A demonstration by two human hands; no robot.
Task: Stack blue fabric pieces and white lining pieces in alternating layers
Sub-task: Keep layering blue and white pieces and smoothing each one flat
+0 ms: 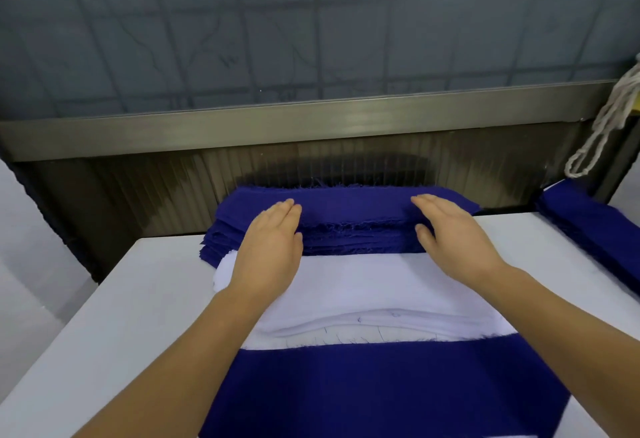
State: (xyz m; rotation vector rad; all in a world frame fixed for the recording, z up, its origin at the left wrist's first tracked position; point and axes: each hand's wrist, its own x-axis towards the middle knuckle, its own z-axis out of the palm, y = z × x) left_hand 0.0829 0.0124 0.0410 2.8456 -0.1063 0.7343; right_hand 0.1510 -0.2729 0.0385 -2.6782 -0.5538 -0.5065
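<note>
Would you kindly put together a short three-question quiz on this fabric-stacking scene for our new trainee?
1. True or false: both hands lie with straight fingers on the far blue stack.
2. Which pile lies directly between the far blue stack and the near blue piece? A) white lining pieces B) a coil of rope C) grey felt
3. Fill in: a further pile of blue fabric lies at the table's ___ edge.

Key:
1. True: the left hand and right hand are flat, gripping nothing.
2. A: the white lining pieces.
3. Right, below the hanging white cord.
</note>
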